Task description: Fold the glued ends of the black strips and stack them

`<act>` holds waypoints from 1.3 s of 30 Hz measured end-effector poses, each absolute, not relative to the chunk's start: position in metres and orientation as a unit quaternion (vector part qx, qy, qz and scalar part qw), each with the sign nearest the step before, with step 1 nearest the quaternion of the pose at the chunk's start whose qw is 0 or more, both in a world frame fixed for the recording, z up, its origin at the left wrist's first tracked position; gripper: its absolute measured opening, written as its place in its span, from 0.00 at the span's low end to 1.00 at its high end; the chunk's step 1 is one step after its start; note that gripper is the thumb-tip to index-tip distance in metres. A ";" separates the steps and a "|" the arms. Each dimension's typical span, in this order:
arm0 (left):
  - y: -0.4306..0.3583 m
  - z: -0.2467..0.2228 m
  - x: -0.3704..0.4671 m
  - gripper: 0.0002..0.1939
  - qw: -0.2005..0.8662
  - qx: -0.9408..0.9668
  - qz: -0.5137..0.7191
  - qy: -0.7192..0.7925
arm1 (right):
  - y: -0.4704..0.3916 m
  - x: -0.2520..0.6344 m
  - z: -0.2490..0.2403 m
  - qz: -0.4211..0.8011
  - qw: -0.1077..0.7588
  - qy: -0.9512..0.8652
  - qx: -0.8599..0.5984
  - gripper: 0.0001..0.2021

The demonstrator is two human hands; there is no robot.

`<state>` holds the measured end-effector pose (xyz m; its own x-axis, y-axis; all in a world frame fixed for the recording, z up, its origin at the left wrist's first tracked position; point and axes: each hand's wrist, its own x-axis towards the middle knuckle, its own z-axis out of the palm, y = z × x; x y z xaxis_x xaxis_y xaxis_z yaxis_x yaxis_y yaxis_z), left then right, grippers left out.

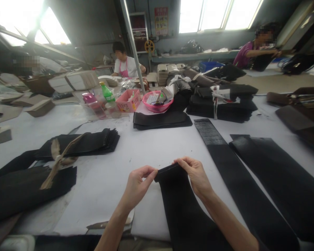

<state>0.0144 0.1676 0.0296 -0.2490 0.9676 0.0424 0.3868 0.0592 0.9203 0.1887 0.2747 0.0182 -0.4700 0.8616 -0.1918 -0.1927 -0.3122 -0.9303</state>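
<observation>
Between my two hands a black leather-like panel (176,198) hangs over the near side of the white table (102,195). My left hand (140,183) pinches the left corner of its folded top edge. At the right corner of the same edge, my right hand (195,174) pinches with thumb and fingers. The panel's lower part runs out of view at the bottom. To the right of my right hand lies a long black strip (232,174) with a shinier far end. Beyond it are more wide black pieces (272,167).
Tied black bundles lie at left (28,188) and back right (222,108). A flat black stack (162,120) sits before a pink basket (157,106), pink box (128,101) and green bottle (107,92). A knife-like tool (99,225) lies near the front edge. Several people work beyond.
</observation>
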 end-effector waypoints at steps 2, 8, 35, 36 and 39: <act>0.166 0.026 0.011 0.12 0.332 0.515 0.447 0.652 | 0.277 0.188 0.016 0.726 0.369 -0.451 -0.366 0.12; 0.156 0.013 -0.016 0.13 0.305 0.442 0.466 0.703 | 0.295 0.203 0.006 0.710 0.412 -0.430 -0.377 0.12; 0.162 0.025 0.003 0.09 0.147 0.592 0.350 0.711 | 0.293 0.189 0.020 0.628 0.322 -0.567 -0.425 0.18; 0.158 0.020 -0.003 0.10 0.150 0.582 0.352 0.717 | 0.299 0.194 0.021 0.618 0.342 -0.562 -0.431 0.18; 0.145 0.005 -0.024 0.12 0.162 0.517 0.379 0.750 | 0.312 0.209 0.025 0.566 0.404 -0.550 -0.463 0.18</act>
